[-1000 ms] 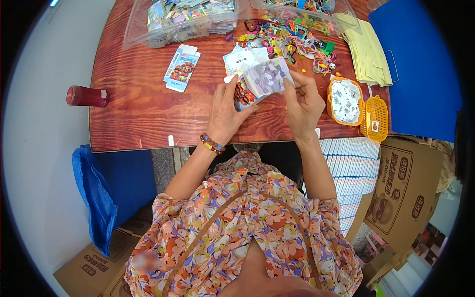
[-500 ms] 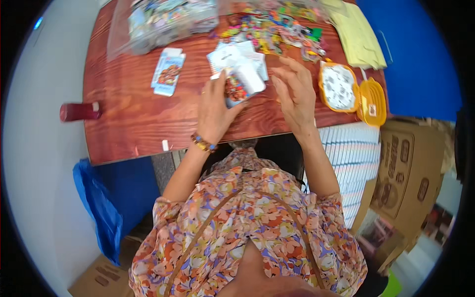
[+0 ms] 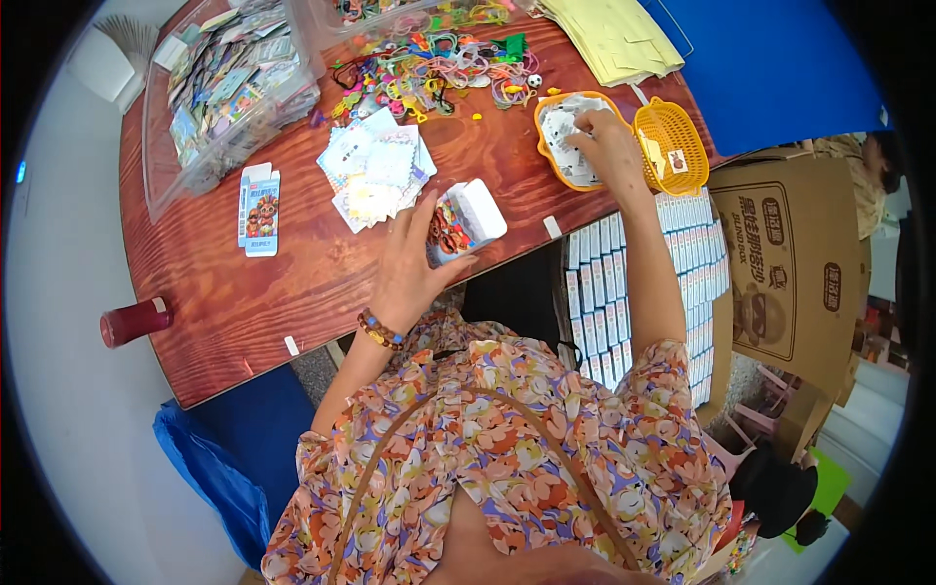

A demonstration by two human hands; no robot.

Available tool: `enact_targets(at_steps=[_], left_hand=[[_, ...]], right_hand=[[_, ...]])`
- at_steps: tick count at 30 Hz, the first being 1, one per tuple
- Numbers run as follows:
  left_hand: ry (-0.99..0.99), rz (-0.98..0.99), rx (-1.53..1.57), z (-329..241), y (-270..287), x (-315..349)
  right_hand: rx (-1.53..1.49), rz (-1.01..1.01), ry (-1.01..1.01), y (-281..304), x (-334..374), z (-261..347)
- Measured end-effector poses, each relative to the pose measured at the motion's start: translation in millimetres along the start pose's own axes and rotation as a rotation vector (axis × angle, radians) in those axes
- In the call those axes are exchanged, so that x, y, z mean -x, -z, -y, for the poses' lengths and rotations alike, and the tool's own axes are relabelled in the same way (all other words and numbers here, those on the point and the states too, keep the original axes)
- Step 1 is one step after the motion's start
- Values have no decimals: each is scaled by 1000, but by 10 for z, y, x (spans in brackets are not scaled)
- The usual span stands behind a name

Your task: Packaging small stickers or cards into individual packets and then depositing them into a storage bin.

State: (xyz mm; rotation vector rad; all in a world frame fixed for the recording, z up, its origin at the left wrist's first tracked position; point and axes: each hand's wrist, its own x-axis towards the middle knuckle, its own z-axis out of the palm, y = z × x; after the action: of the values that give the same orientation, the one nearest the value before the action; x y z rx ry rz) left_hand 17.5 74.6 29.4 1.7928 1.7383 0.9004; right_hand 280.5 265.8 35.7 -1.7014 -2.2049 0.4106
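My left hand (image 3: pixel 405 258) grips a small printed cardboard box (image 3: pixel 453 232) near the table's front edge, its white end flap standing out at the top. My right hand (image 3: pixel 616 156) reaches over an orange-yellow plastic basket (image 3: pixel 542 146) of white printed slips (image 3: pixel 564 127). Its fingers are bent down toward the slips, with thumb and fingertips slightly apart and nothing visible between them. Left of the held box lies a loose pile of pale printed cards (image 3: pixel 380 166). A flattened blue-and-white box (image 3: pixel 261 216) rests farther left.
Clear bins, one packed with cards (image 3: pixel 234 83), stand at the back. Colourful small trinkets (image 3: pixel 429 73) are heaped beside them. Yellow sheets (image 3: pixel 614 44) and an emptier yellow basket (image 3: pixel 673 146) are at right. A carton of small boxes (image 3: pixel 624 283) stands below; a dark red cylinder (image 3: pixel 136 322) is far left.
My right hand has moved right, from beside the held box to over the slips basket. My left hand still holds the box. The whole view has turned and shifted.
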Motion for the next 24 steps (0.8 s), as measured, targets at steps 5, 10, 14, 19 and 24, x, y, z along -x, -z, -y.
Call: enact_targets(at_steps=[5, 10, 14, 19, 24], left_hand=[[-29, 5, -29, 15, -36, -19], [-13, 19, -22, -58, 17, -98], [-19, 27, -14, -25, -4, -133], [-38, 51, -50, -3, -31, -135], [-8, 80, -42, -31, -29, -207]], right_hand=[[-224, 15, -74, 10, -7, -140], [-694, 34, -262, 51, -2, -198], [-863, 55, -268, 95, -13, -225], [-909, 93, -312, 114, -17, -222], [-1029, 87, -324, 91, -13, -157]])
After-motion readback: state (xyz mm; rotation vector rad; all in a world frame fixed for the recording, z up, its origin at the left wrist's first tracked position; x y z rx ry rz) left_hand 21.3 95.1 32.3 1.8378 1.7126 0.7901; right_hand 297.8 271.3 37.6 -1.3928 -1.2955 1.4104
